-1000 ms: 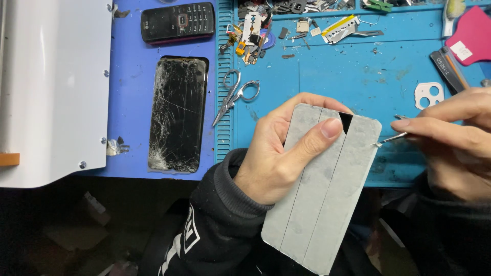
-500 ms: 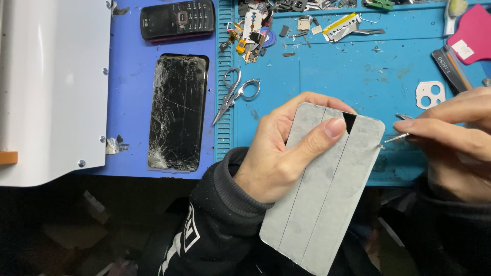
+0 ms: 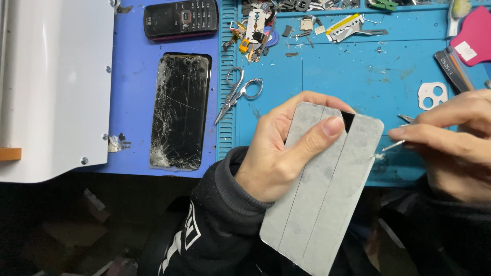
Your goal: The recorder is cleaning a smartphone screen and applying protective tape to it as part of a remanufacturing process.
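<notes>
Blue desk mat (image 3: 337, 76); my left hand (image 3: 286, 153) grips grey panel (image 3: 327, 194), right hand (image 3: 450, 143) pinches tweezers (image 3: 395, 145) at its edge, backing film unpeeled.

Left hand (image 3: 279, 153) grips a grey rectangular panel (image 3: 327, 204), thumb laid across its face, fingers wrapped behind its far edge. Right hand (image 3: 455, 148) pinches thin metal tweezers (image 3: 395, 145), tip touching the panel's right edge. Beyond the left hand: small scissors (image 3: 239, 92) on a blue mat (image 3: 348, 71). Further left, a cracked phone (image 3: 180, 110).
</notes>
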